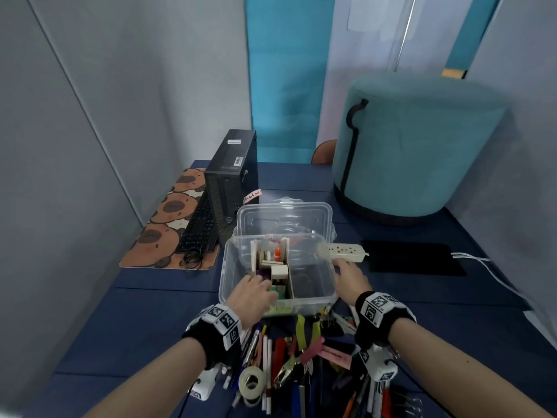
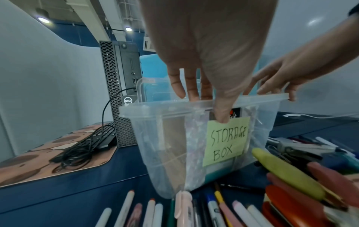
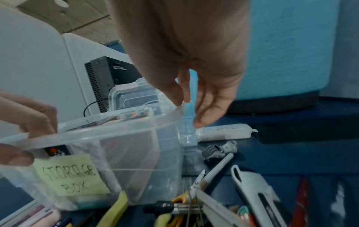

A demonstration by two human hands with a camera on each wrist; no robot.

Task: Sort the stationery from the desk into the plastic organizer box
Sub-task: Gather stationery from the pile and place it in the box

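The clear plastic organizer box [image 1: 313, 285] sits at the centre of the head view on the blue surface [image 1: 150, 315], its lid [image 1: 284, 217] propped just behind it and a green "STORAGE BOX" note [image 2: 226, 138] on its near wall. The left hand [image 1: 251, 292] grips the near rim, thumb pressed on the outside wall above the note and fingers hooked inside. The right hand [image 1: 351, 276] holds the right rim, fingers curled over the edge. The stationery [image 1: 286, 357], pens, pliers and a tape roll [image 1: 251, 381], lies heaped in the lower frame, touching the box's front. The likely risk: dragging or tilting the box could shove that pile off the surface, or topple the wooden divider [image 1: 271, 267] and the items already inside; the thin rim may also flex and slip from the fingers
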